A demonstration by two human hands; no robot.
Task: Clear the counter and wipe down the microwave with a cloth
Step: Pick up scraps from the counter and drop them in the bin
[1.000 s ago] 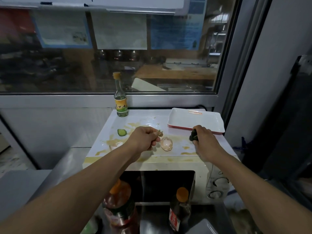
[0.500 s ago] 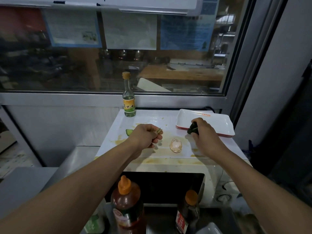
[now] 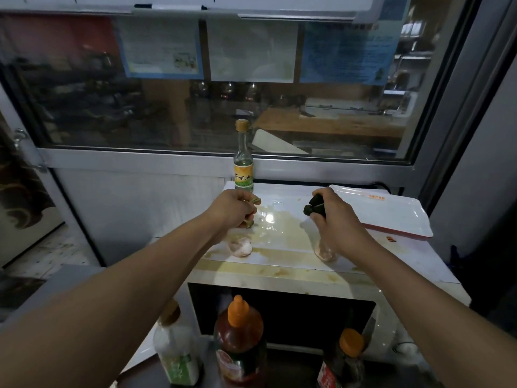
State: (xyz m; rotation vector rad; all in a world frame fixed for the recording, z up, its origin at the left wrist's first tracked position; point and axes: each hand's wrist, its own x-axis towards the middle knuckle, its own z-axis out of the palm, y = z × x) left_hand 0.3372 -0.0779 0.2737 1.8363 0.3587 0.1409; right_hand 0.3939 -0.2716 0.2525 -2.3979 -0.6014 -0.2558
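The white microwave has yellowish spills across its top. My left hand is closed on small green scraps and rests over a green cucumber slice near the back left of the top. My right hand grips dark green cucumber pieces beside the white tray. Two eggshell halves lie on the top, one under my left wrist and one under my right wrist. No cloth is in view.
A clear bottle with a yellow cap stands at the microwave's back edge against the window sill. In front of the microwave door stand a white bottle, a red sauce bottle and a dark bottle with an orange cap. A wall is close on the right.
My left hand has moved left and back onto the cucumber slice. My right hand, still holding the dark pieces, has shifted a little toward the tray. A second eggshell half now shows.
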